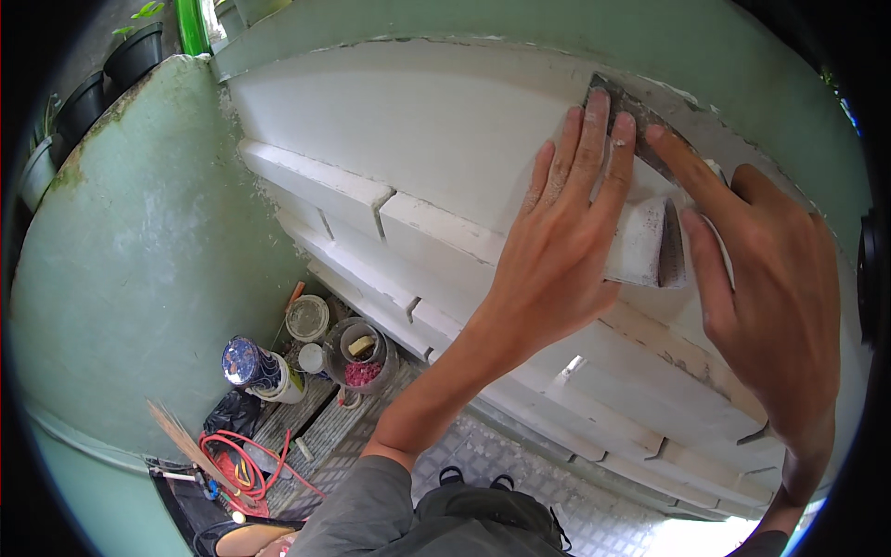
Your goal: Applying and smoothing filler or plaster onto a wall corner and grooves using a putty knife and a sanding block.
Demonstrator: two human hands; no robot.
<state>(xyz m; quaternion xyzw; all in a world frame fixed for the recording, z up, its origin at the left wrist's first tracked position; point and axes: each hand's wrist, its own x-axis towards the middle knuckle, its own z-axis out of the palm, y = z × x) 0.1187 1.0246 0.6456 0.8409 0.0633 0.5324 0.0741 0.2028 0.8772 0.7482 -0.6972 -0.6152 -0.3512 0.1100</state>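
A wide white plastered wall face (418,130), stepped below into moulded bands with notched joints, fills most of the view and serves as the landmark. To its left stands a mottled pale-green painted wall (139,251), meeting it at a rough, chipped corner edge.

Against the upper right of the white wall, the left hand (557,251) lies flat, 3 fingers stretched upward and pressed on a dark grey flat metal trowel blade (640,125), apparently to bear it firmly against the plaster. The right hand (770,306) is beside it, forefinger extended along the blade and thumb and remaining fingers closed around the tool's white-smeared block handle (650,241), seemingly to steer it. The blade sits close under the wall's ragged top edge, with open smooth plaster spreading leftward.

Below the white wall, on grey chequered metal flooring (520,455), stand a dark round bucket holding pink granules and a yellow sponge (357,357), a blue-patterned cylindrical can (252,367), a small lidded tub (307,317), then a red coiled cable (237,459) and a straw broom (181,436).
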